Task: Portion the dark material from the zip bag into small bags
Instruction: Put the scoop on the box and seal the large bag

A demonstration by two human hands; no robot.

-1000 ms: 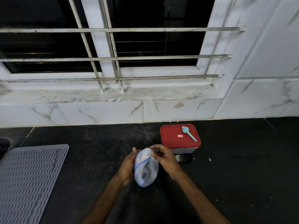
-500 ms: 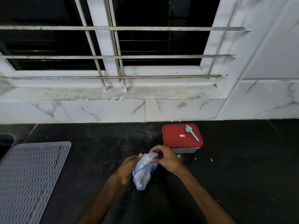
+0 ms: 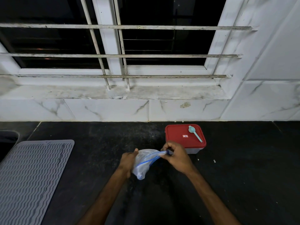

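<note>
A clear plastic zip bag (image 3: 143,163) with a blue seal strip is held over the black counter, tilted with its bottom down and left. My left hand (image 3: 128,161) grips the bag's left side. My right hand (image 3: 176,155) pinches the right end of the blue zip strip, pulled out to the right. What is inside the bag cannot be made out; it looks pale and crumpled. No small bags are in view.
A box with a red lid (image 3: 185,137) stands just behind my right hand, with a light blue scoop (image 3: 194,134) lying on the lid. A grey ribbed mat (image 3: 30,172) lies at the left. The black counter (image 3: 243,168) ends at a white tiled wall under a barred window.
The bag has turned from upright to slanted, and my right hand has drawn the zip end out to the right while my left hand keeps its hold.
</note>
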